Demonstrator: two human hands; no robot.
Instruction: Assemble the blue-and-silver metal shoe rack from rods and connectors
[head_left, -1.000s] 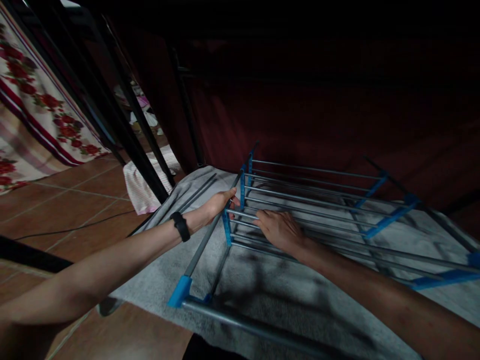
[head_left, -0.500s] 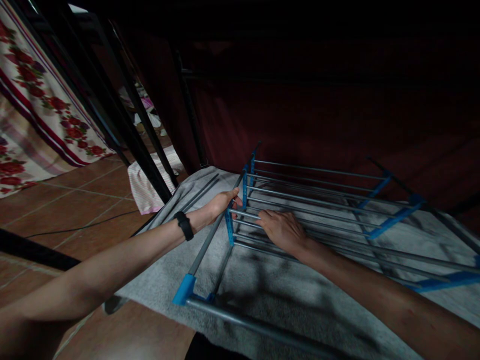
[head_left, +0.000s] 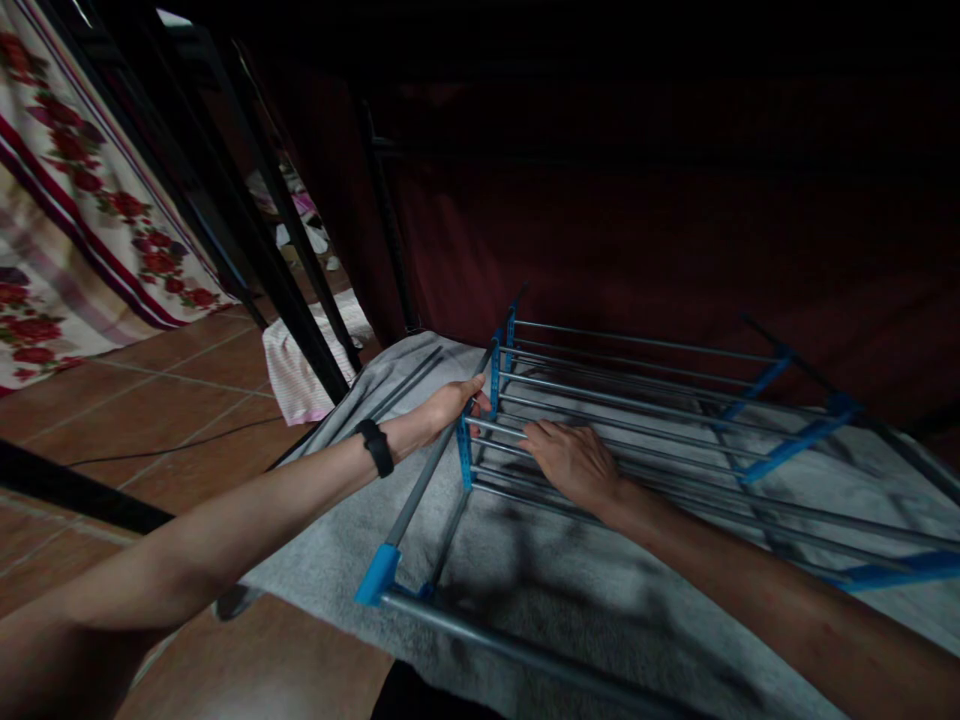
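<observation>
A folding drying rack (head_left: 637, 400) of grey metal rods and blue plastic joints lies low over a grey towel (head_left: 540, 590) on the floor. My left hand (head_left: 450, 405), with a black band on the wrist, is closed round the rack's grey side rod beside a blue joint. My right hand (head_left: 570, 460) rests on top of the rack's cross rods just to the right, its fingers curled over one rod.
A brown tiled floor (head_left: 157, 400) lies to the left, with a pink-white cloth (head_left: 300, 370) and a thin cable on it. A flowered fabric (head_left: 82, 220) hangs at far left. Black slanted bars (head_left: 255, 250) stand behind. A dark red curtain (head_left: 637, 230) fills the back.
The view has drifted slightly, so everything sits a little further right. Both hands keep their hold on the rack.
</observation>
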